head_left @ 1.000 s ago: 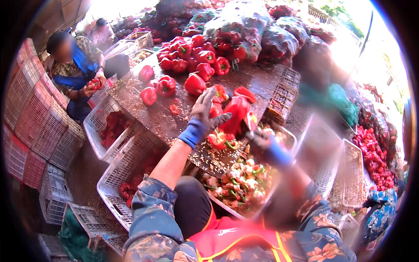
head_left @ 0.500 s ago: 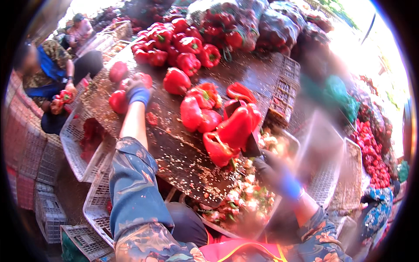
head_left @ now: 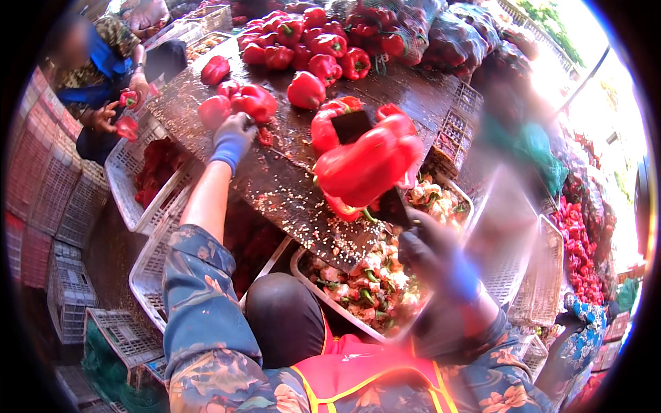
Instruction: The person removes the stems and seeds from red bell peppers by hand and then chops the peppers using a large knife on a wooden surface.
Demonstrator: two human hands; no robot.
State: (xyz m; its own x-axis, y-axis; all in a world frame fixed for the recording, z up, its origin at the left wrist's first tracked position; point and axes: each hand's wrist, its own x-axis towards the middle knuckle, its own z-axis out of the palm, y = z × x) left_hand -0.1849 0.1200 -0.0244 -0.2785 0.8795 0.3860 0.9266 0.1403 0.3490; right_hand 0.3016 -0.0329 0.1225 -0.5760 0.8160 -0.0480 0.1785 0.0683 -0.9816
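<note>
Work is well under way here! The table (head_left: 275, 182) is strewn with pale seeds, and at the near edge a cluster of red peppers (head_left: 365, 165) lies about the dark knife (head_left: 391, 208). The right hand (head_left: 432, 249), blurred, looks clamped on the knife's handle. Over on the left, the hands well apart, the left hand (head_left: 235, 140) is at the lower edge of another pepper (head_left: 255, 103); whether its fingers have closed on it, I can't tell.

What's done? Plenty, judging by the crates. Right below the table's edge, the scrap crate (head_left: 344, 309) carries a thick layer of pale cores and green stems. To the left, a white crate (head_left: 122, 168) has a red mass in it, pepper pieces by the look of it. The nearer crate (head_left: 151, 275) also shows red inside, but it's deep in shadow.

And what's left? A lot! A heap of whole peppers (head_left: 303, 41) fills the far side of the table, with a few loose ones nearer, and behind them bulge mesh sacks (head_left: 454, 45) full of more. On the table's right sits a small crate (head_left: 460, 117) with bits in it, too small to make out. Lower left, a crate with green netting (head_left: 107, 365).
</note>
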